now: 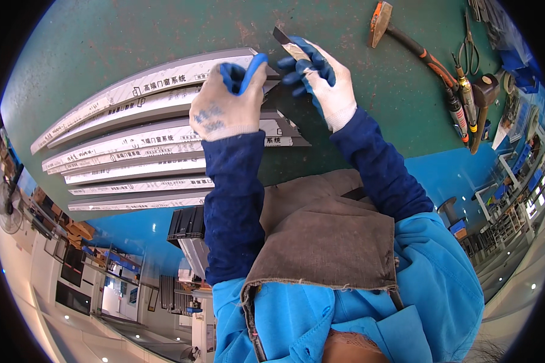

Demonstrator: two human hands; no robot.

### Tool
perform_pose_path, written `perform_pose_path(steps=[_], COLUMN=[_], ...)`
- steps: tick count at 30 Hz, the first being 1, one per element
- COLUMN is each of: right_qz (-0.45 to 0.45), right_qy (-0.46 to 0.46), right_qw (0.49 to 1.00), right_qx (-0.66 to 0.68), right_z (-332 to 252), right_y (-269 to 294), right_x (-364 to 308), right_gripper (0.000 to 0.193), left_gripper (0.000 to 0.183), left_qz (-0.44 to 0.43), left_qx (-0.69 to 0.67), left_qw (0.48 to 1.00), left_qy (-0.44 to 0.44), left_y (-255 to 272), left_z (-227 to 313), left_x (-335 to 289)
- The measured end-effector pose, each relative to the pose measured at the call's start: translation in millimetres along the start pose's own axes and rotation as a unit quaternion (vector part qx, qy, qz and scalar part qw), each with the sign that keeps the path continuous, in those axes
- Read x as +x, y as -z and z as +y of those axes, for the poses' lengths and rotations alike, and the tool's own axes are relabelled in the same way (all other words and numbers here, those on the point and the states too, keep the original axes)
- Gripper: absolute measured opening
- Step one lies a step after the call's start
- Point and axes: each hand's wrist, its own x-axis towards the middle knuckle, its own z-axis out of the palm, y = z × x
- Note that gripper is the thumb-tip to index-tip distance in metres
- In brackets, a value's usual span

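Several long grey metal profiles point(163, 136), covered with printed white film, lie side by side on the green table at left. My left hand point(227, 100), in a white glove with blue fingers, is over the right ends of the upper profiles. Its fingers are curled; what they hold, if anything, is hidden. My right hand point(327, 81), gloved alike, is just to the right of the profile ends. It grips a knife point(293, 48) with a short dark blade and a pale wrapped handle, blade pointing up and left.
On the green table point(327, 24) at right lie a hammer point(415, 48), screwdriver-like tools point(463, 91), a mallet point(483, 100) and scissors point(468, 48). Rolls of tape point(507, 83) and clear plastic packets sit by the right edge. Beyond the near edge shows a blue floor point(430, 172).
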Motion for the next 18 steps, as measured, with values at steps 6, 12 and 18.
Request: perform_pose_path(steps=[6, 12, 18], right_qz=[-0.041, -0.058, -0.083], right_qy=[0.193, 0.261, 0.216], right_qw=[0.933, 0.906, 0.925], right_qx=[-0.302, -0.327, -0.303], right_z=[-16, -18, -22], right_y=[4, 5, 6], right_x=[7, 30, 41], right_gripper=[0.043, 0.038, 0.034], left_gripper=[0.020, 0.020, 0.018], left_qz=[0.022, 0.027, 0.052], left_qx=[-0.036, -0.188, -0.166], left_qw=[0.999, 0.980, 0.985], left_qy=[0.013, 0.051, 0.009], left_y=[-20, -26, -28], left_z=[-15, -25, -21], left_x=[2, -3, -3])
